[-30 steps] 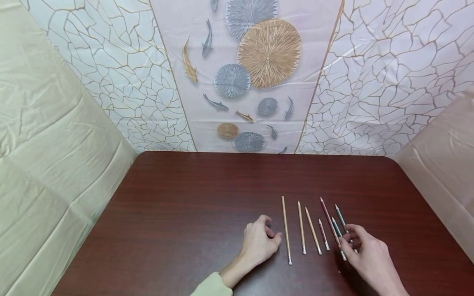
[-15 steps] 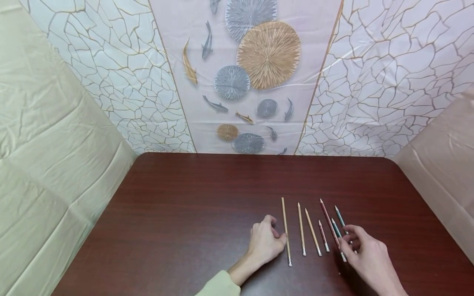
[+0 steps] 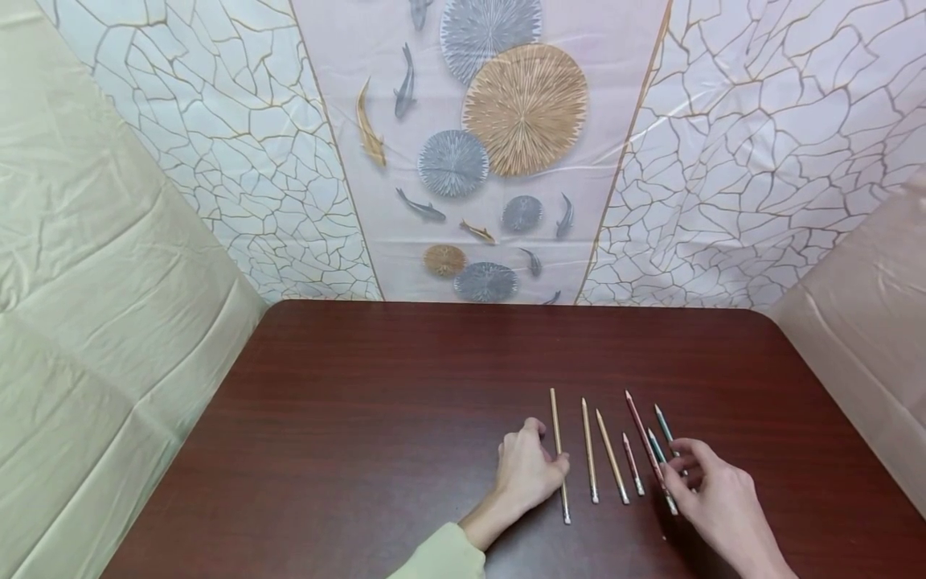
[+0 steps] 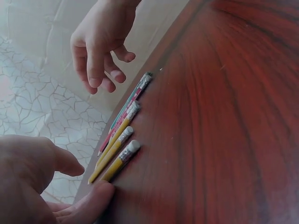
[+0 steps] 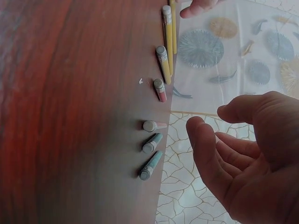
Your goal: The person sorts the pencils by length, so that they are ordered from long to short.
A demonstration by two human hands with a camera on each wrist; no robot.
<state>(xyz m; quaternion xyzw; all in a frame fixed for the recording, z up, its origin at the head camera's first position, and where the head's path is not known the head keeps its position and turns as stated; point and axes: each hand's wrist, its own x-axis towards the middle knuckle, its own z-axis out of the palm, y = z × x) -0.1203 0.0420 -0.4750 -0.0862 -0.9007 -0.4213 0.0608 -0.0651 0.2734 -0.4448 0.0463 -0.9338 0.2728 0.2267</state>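
Observation:
Seven or so pencils lie spread in a row on the table. My left hand (image 3: 531, 470) is over the long yellow pencil (image 3: 556, 426) at the row's left end, its thumb at that pencil; in the left wrist view, finger and thumb stand apart. Two shorter yellow pencils (image 3: 589, 450) lie beside it, then a short red pencil (image 3: 633, 464). My right hand (image 3: 716, 490) hovers with loosely bent fingers by the long red pencil (image 3: 644, 426) and two teal pencils (image 3: 664, 425). The right wrist view shows these fingers (image 5: 203, 140) holding nothing.
The dark red-brown table (image 3: 347, 402) reaches back to a patterned cloth (image 3: 477, 201). Pale cloth sheets (image 3: 108, 322) hang at both sides. A tiny white speck (image 5: 140, 81) lies near the pencil erasers.
My left hand has moved right, from beside the long yellow pencil to over it. My right hand has stayed nearly still, and the pencils lie as before.

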